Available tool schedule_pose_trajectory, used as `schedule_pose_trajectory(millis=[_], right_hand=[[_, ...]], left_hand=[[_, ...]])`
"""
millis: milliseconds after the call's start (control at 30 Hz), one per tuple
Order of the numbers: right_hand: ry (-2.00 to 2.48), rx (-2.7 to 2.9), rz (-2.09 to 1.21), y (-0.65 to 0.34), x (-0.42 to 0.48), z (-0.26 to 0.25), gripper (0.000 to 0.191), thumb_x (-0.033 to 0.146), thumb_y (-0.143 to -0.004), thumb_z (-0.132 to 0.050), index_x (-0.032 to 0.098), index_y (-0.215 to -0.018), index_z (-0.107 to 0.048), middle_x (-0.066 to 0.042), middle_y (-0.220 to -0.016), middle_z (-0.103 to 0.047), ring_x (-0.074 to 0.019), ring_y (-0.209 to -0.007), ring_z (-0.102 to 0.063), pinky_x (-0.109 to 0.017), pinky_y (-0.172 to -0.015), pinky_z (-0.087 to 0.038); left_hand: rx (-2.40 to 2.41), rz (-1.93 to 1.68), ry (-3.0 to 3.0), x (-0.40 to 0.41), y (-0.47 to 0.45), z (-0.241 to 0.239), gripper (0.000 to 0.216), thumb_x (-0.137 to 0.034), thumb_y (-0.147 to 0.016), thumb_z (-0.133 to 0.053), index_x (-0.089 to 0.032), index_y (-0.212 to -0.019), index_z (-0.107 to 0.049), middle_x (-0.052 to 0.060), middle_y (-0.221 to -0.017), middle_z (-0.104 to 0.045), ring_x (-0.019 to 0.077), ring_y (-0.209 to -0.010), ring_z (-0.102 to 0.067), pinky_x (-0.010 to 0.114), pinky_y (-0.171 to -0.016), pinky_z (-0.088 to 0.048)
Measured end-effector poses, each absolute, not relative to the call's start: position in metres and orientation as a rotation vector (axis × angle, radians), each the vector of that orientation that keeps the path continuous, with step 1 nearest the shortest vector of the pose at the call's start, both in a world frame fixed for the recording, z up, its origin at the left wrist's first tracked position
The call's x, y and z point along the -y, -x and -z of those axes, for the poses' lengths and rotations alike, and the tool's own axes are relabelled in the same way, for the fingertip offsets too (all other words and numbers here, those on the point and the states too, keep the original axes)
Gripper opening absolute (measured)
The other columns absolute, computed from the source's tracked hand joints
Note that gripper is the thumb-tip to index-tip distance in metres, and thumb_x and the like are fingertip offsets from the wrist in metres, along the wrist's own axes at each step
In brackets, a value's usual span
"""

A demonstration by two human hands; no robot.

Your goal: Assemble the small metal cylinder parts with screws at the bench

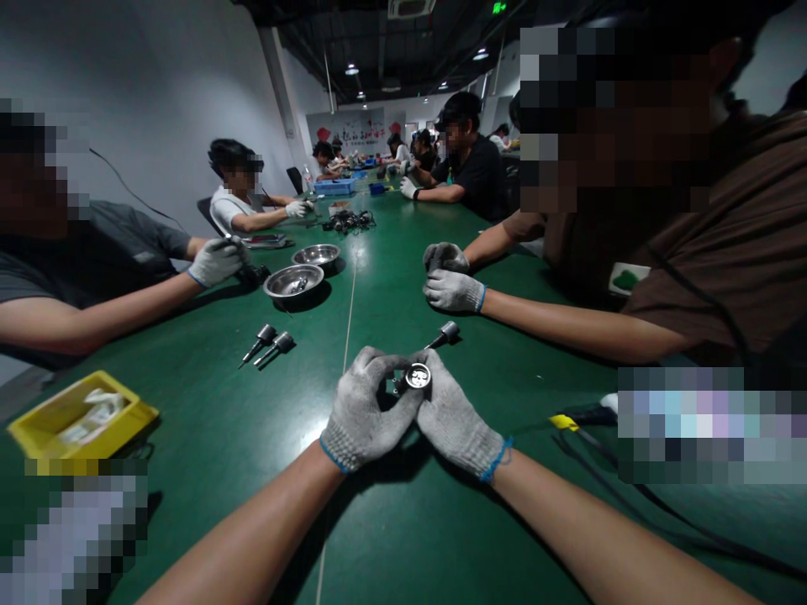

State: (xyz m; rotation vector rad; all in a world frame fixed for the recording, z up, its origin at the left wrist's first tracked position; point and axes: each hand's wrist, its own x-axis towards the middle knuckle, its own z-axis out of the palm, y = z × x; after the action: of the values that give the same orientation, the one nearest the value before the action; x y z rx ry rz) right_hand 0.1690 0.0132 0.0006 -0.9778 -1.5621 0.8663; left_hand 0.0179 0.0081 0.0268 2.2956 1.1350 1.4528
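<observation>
Both my hands wear grey knit gloves and meet over the green table [391, 521]. My left hand [364, 409] and my right hand [452, 418] are closed together around a small round metal part [417, 376], its shiny face turned up toward me. Just beyond my right hand lies a small metal piece with a thin pin [444, 334]. Two similar pin pieces [269, 344] lie on the table to the left, apart from my hands.
Two steel bowls [293, 281] [316, 254] stand further back. A yellow tray [76, 418] sits at the near left. A black cable with a yellow tag [571, 422] lies at the right. Gloved co-workers' hands [452, 290] [215, 261] rest on both sides.
</observation>
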Motion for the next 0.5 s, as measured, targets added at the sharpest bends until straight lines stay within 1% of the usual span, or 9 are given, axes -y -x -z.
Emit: schedule_pose_trajectory(millis=[67, 133, 200, 267, 333, 400, 433, 500], right_hand=[[0.986, 1.543, -0.834, -0.1685, -0.0112, 0.0002, 0.039, 0.011, -0.074, -0.054, 0.024, -0.110, -0.053, -0.005, -0.102, -0.068, -0.0229, -0.094, -0.067, -0.040, -0.091, -0.057], [0.992, 1.521, -0.822, -0.1676, -0.0084, 0.0006, 0.057, 0.010, -0.074, -0.056, 0.025, -0.128, -0.049, -0.006, -0.109, -0.068, -0.0240, -0.099, -0.068, -0.042, -0.096, -0.057], [0.992, 1.527, -0.845, -0.1666, -0.0056, 0.0008, 0.075, 0.009, -0.076, -0.057, 0.026, -0.146, -0.039, -0.005, -0.109, -0.069, -0.0248, -0.098, -0.070, -0.044, -0.097, -0.058], [0.989, 1.544, -0.860, -0.1658, -0.0038, 0.0010, 0.083, 0.009, -0.078, -0.057, 0.027, -0.155, -0.031, -0.005, -0.106, -0.071, -0.0252, -0.097, -0.072, -0.045, -0.097, -0.060], [0.984, 1.558, -0.842, -0.1651, -0.0035, 0.0014, 0.086, 0.009, -0.079, -0.056, 0.027, -0.158, -0.029, -0.004, -0.108, -0.073, -0.0252, -0.100, -0.073, -0.044, -0.097, -0.061], [0.989, 1.577, -0.808, -0.1647, -0.0049, 0.0023, 0.085, 0.009, -0.079, -0.055, 0.026, -0.159, -0.031, -0.005, -0.113, -0.073, -0.0246, -0.104, -0.074, -0.042, -0.099, -0.061], [0.990, 1.590, -0.787, -0.1646, -0.0062, 0.0030, 0.083, 0.009, -0.079, -0.056, 0.025, -0.158, -0.034, -0.006, -0.116, -0.074, -0.0244, -0.106, -0.073, -0.042, -0.100, -0.060], [0.988, 1.624, -0.732, -0.1649, -0.0099, 0.0048, 0.071, 0.010, -0.080, -0.056, 0.022, -0.149, -0.047, -0.008, -0.120, -0.074, -0.0250, -0.110, -0.072, -0.043, -0.102, -0.059]], left_hand=[[-1.165, -1.460, -2.257, -0.0085, -0.0188, -0.0263, 0.022, -0.026, -0.085, -0.073, -0.018, -0.106, -0.071, 0.004, -0.091, -0.064, 0.0146, -0.076, -0.064, 0.028, -0.071, -0.057], [-1.211, -1.422, -2.211, -0.0091, -0.0201, -0.0266, 0.023, -0.028, -0.084, -0.075, -0.019, -0.104, -0.071, 0.003, -0.091, -0.064, 0.0152, -0.077, -0.064, 0.028, -0.072, -0.057], [-1.230, -1.355, -2.167, -0.0099, -0.0216, -0.0275, 0.023, -0.029, -0.083, -0.076, -0.019, -0.103, -0.072, 0.003, -0.090, -0.065, 0.0153, -0.077, -0.065, 0.028, -0.071, -0.057], [-1.213, -1.307, -2.141, -0.0103, -0.0229, -0.0279, 0.021, -0.028, -0.083, -0.076, -0.020, -0.103, -0.074, 0.002, -0.089, -0.065, 0.0150, -0.076, -0.065, 0.027, -0.069, -0.056], [-1.192, -1.298, -2.145, -0.0101, -0.0238, -0.0275, 0.019, -0.026, -0.084, -0.074, -0.020, -0.102, -0.076, 0.003, -0.090, -0.065, 0.0151, -0.077, -0.065, 0.027, -0.070, -0.056], [-1.189, -1.336, -2.172, -0.0094, -0.0242, -0.0261, 0.018, -0.024, -0.086, -0.072, -0.021, -0.103, -0.075, 0.003, -0.091, -0.065, 0.0156, -0.079, -0.066, 0.028, -0.072, -0.056], [-1.198, -1.370, -2.188, -0.0091, -0.0241, -0.0252, 0.017, -0.024, -0.087, -0.071, -0.020, -0.103, -0.075, 0.003, -0.091, -0.065, 0.0158, -0.080, -0.066, 0.028, -0.073, -0.057], [-1.232, -1.458, -2.217, -0.0086, -0.0235, -0.0235, 0.015, -0.025, -0.089, -0.070, -0.020, -0.103, -0.073, 0.004, -0.093, -0.064, 0.0158, -0.080, -0.066, 0.028, -0.071, -0.056]])
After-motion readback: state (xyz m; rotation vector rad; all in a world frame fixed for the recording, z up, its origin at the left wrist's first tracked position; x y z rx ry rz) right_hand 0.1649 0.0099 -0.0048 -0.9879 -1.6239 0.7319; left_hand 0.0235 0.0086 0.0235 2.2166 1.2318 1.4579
